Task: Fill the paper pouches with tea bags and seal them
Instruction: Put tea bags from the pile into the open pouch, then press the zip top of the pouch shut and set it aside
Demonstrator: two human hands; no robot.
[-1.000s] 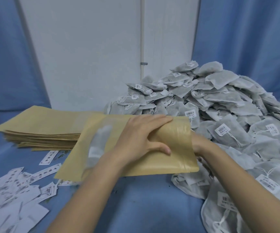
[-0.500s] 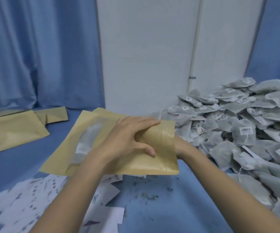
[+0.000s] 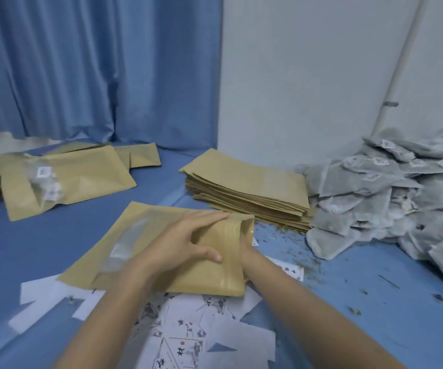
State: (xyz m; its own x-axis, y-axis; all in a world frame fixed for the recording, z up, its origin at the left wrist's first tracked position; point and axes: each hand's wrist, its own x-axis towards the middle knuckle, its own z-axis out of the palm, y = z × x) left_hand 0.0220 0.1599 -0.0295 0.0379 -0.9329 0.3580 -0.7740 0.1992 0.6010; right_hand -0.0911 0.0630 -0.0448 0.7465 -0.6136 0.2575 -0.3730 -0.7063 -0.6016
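Head view has swung left; left hand still grips the pouch, right hand's fingers hidden inside.

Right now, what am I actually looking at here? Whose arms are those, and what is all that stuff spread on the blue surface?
No machine here: a person wears a camera on the head, so you see their own two bare arms from above. The left hand grips the open end of a brown paper pouch with a clear window. The right hand is pushed into the pouch's mouth, so its fingers are hidden. On the blue surface lie a neat stack of empty pouches, a big heap of grey tea bags on the right, already filled pouches on the left, and loose white paper slips near the person. Dark crumbs are scattered around.
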